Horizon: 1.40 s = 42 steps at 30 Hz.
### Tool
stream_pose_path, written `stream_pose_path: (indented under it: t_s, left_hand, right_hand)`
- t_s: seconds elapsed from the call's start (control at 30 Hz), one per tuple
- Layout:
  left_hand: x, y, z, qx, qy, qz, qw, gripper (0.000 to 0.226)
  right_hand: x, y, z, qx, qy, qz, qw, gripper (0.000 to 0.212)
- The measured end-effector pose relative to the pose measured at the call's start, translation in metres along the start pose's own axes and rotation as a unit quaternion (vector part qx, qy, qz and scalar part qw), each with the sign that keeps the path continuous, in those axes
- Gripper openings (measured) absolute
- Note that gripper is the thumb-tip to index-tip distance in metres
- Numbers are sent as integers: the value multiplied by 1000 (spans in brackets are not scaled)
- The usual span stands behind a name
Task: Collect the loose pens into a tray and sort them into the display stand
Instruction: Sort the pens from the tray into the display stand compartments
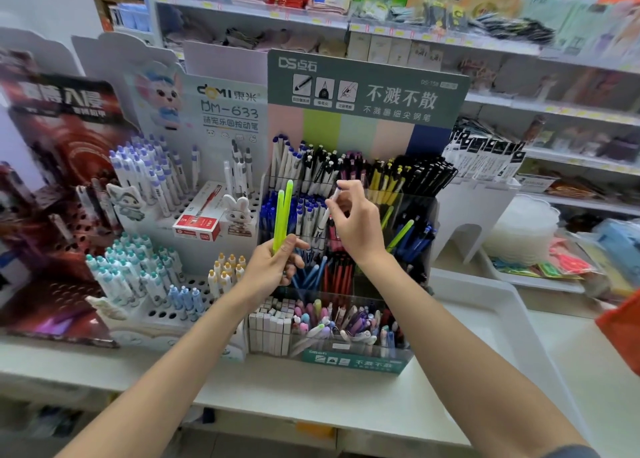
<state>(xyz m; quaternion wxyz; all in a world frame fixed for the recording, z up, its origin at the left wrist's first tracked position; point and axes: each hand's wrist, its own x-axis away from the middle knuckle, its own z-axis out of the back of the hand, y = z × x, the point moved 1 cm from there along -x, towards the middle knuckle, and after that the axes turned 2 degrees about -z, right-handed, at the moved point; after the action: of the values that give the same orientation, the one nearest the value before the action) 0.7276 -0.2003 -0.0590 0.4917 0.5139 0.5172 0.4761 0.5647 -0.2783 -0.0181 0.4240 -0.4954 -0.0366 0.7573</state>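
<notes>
The lower ends of the green pens point(283, 211) are hidden in the left hand point(273, 265); the back shelves point(450, 38) are blurred.

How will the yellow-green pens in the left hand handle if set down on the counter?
Yellow-green pens: probably stiff and light, since the left hand holds both upright by their lower ends. Smooth round barrels would likely roll on the flat counter.

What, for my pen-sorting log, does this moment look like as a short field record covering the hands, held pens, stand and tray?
left hand: grips two yellow-green pens, which point upward
right hand: pinches a white pen in front of the stand's middle rows
display stand: tiered clear compartments, with pens grouped largely by colour
tray: white, to the right of the stand
stage: sorting under way, three pens not yet placed
</notes>
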Motion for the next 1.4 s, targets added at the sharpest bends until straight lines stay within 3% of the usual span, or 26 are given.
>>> stream_pose_path:
  t_s: [0.17, 0.3, 0.4, 0.53, 0.63, 0.9, 1.1, 1.27, 1.4]
  left_hand:
    - [0, 1, 0, -1, 0, 3, 1000, 49]
    - [-1, 2, -4, -13, -1, 7, 1000, 41]
    - [-1, 5, -6, -12, 5, 3, 1000, 42]
    - [2, 5, -3, 6, 8, -2, 1000, 50]
    - [3, 3, 0, 4, 12, -6, 1000, 47]
    - [1, 2, -1, 7, 15, -1, 1000, 42]
    - [0, 3, 10, 14, 32, 0, 999, 44]
    - [3, 3, 13, 15, 29, 1, 999, 48]
    - [4, 0, 13, 15, 27, 6, 999, 45]
  right_hand:
    - [-19, 4, 4, 101, 23, 53, 993, 23]
    - [-27, -2, 2, 120, 9, 75, 990, 21]
    - [-27, -7, -1, 93, -19, 29, 995, 24]
    - [-32, -12, 1, -11, -49, -79, 996, 10]
    - [-33, -13, 3, 19, -93, -57, 994, 8]
    - [-49, -18, 4, 49, -164, -96, 980, 3]
    - [-42, -21, -9, 116, -250, -26, 961, 38]
    - [-45, -26, -12, 125, -261, 5, 957, 37]
    - [-45, -25, -7, 41, -305, -45, 950, 38]
